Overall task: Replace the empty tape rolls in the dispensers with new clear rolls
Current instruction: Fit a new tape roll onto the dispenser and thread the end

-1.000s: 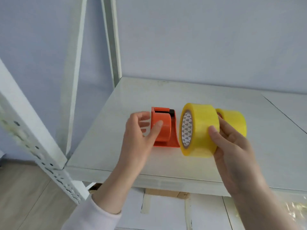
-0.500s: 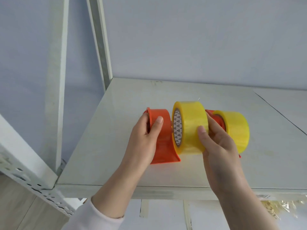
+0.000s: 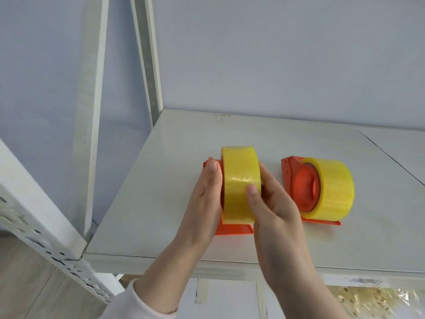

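A yellowish clear tape roll (image 3: 239, 180) stands on edge against an orange dispenser (image 3: 234, 229) on the pale shelf (image 3: 184, 139). Most of that dispenser is hidden behind the roll and my hands. My left hand (image 3: 202, 203) holds the dispenser's left side, thumb up along it. My right hand (image 3: 273, 208) grips the roll from the right, thumb across its outer face. A second orange dispenser (image 3: 299, 183) to the right carries another yellowish roll (image 3: 333, 187) on its hub.
White perforated shelf uprights (image 3: 147, 56) rise at the back left, and another rail (image 3: 34, 231) crosses the lower left. The wall stands close behind the shelf. A crinkled clear bag (image 3: 368, 300) lies below the shelf at the lower right.
My right hand has pushed the roll leftward onto the near dispenser, which now hides behind it. My left hand has closed on the dispenser's side. The view has shifted left.
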`<state>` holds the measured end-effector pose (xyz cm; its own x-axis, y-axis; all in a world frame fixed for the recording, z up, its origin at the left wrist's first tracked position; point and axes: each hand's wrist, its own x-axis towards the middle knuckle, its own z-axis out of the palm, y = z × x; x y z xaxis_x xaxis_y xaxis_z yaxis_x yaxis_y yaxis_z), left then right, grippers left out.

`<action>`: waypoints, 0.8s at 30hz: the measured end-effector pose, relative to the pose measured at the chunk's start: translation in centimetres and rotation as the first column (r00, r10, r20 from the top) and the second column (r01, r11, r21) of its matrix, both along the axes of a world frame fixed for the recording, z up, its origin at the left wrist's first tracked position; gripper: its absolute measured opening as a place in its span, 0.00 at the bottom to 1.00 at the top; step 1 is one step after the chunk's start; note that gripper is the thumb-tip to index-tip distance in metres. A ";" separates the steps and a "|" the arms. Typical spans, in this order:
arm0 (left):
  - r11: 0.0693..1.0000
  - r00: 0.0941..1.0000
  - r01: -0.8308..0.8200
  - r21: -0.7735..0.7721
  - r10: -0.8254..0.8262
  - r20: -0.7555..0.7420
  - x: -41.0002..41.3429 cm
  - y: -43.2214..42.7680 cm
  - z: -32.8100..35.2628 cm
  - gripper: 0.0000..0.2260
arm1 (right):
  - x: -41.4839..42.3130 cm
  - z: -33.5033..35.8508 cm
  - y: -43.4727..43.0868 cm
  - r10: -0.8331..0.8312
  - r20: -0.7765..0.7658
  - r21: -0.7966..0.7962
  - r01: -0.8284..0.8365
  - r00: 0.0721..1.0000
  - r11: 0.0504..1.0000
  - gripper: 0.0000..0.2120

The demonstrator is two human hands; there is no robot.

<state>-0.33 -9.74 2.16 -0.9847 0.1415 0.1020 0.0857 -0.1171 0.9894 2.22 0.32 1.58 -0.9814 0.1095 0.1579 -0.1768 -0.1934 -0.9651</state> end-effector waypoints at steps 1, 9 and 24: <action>1.000 1.000 0.017 0.010 -0.017 0.009 -0.1 0.0 0.0 0.32 | -0.1 -0.3 -0.2 -0.001 0.011 -0.003 0.002 1.000 1.000 0.25; 0.997 0.998 0.053 -0.060 -0.051 0.031 0.0 -0.7 -0.8 0.22 | -0.3 -0.5 -0.5 0.011 0.077 0.021 -0.013 0.997 1.000 0.18; 0.978 0.981 0.196 -0.073 -0.195 0.026 0.4 -1.8 -1.0 0.15 | -8.2 5.8 4.3 0.364 -0.078 0.718 -0.201 0.928 0.667 0.02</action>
<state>0.04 -11.58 1.13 -0.9389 0.3377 0.0662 0.0504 -0.0553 0.9972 -5.96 4.64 7.40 -0.8835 -0.3867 0.2643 -0.4274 0.4344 -0.7929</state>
